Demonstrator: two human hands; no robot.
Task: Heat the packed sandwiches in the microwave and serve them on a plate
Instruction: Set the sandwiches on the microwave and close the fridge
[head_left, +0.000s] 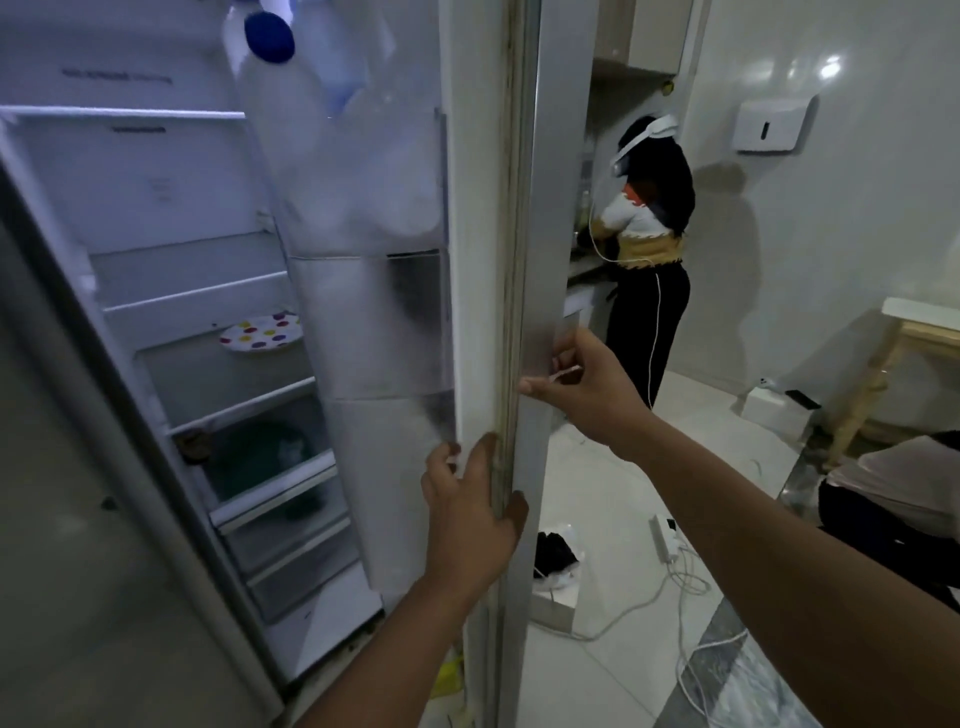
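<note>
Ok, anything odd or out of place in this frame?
Mostly the floor: loose white cables and a power strip trail beside the open fridge door, a trip hazard. Inside, a dotted plate overhangs its shelf edge. Nothing spilled or broken.

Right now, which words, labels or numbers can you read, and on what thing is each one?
None can be read.
Fridge inner wall: dark line of print, blurred.
Shelf front: short print, blurred.
Pale label below it: too small to read.
Wall dispenser: no readable mark.
</note>
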